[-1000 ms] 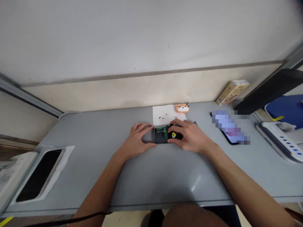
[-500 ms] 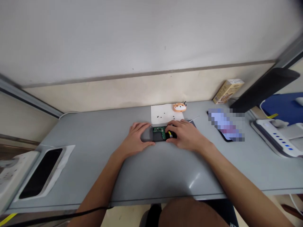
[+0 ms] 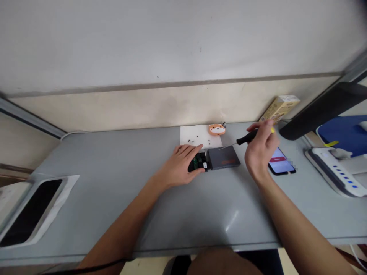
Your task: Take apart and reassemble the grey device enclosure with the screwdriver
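Note:
My left hand (image 3: 180, 162) lies over a small black unit with a green circuit board (image 3: 197, 162), its fingers on top and its thumb along the front edge. Touching that unit on its right sits a dark grey metal casing (image 3: 223, 157), which neither hand touches. My right hand (image 3: 260, 148) is raised to the right of the casing and grips a black-handled screwdriver (image 3: 246, 137) with a yellow end. The thin shaft points left, its tip above the casing's far corner.
Behind the casing lies white paper (image 3: 190, 133) with several tiny black screws and an orange dog figurine (image 3: 217, 129). A phone (image 3: 281, 162) lies right of my right hand. Farther right stand a cardboard box (image 3: 279, 109), a monitor (image 3: 323, 110) and a white power strip (image 3: 329, 172).
My right hand has lifted away to the right, with the screwdriver now showing in it. My left hand has shifted right onto the board, and the grey casing is now uncovered.

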`<state>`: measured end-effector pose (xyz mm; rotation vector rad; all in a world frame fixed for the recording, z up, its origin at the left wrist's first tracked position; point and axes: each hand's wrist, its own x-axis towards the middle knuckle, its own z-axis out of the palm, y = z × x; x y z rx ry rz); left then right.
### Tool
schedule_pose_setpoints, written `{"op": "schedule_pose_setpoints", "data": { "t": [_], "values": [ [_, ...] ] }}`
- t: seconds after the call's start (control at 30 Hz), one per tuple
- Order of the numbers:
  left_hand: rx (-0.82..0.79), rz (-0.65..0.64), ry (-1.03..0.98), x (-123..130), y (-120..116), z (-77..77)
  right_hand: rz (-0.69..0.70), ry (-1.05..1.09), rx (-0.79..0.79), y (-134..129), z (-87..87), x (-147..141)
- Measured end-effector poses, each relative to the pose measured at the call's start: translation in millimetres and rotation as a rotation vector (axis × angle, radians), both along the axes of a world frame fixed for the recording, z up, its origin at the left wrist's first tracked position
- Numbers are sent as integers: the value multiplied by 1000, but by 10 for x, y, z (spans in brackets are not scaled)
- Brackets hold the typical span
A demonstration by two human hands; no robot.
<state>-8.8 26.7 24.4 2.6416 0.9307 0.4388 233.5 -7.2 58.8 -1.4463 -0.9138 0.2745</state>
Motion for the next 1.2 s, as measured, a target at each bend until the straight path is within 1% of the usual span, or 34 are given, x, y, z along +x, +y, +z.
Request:
{"op": "schedule_pose_setpoints", "data": {
  "t": [0.03, 0.17, 0.27, 0.47, 0.6, 0.7, 0.83, 1.03, 1.1, 1.2],
  "values": [
    [-7, 6, -13, -11, -1, -25, -36, -6, 4, 32, -39, 13],
    [-70, 37, -44, -89, -7, -95, 22, -47, -76, 137, -190, 13],
    [-101, 45, -48, -114, 0, -114, 44, -101, -122, 155, -255, -17],
    [-117, 22, -56, -103, 14, -143, 75, -124, -138, 120, -250, -60],
    [-111, 28, -70, -103, 6, -147, 50, -127, -116, 124, -237, -60],
    [-113, 29, -65, -104, 2, -143, 31, -93, -81, 132, -231, -64],
    [-97, 16, -65, -106, 8, -147, 53, 1, -52, 119, -199, -108],
    [-95, 27, -49, -91, 12, -143, 134, 222, -142, 105, -191, -187],
    [-97, 28, -42, -83, 14, -137, 144, 261, -162, 119, -215, -184],
    [-99, 26, -46, -76, 17, -128, 133, 259, -165, 144, -250, -155]
  ]
}}
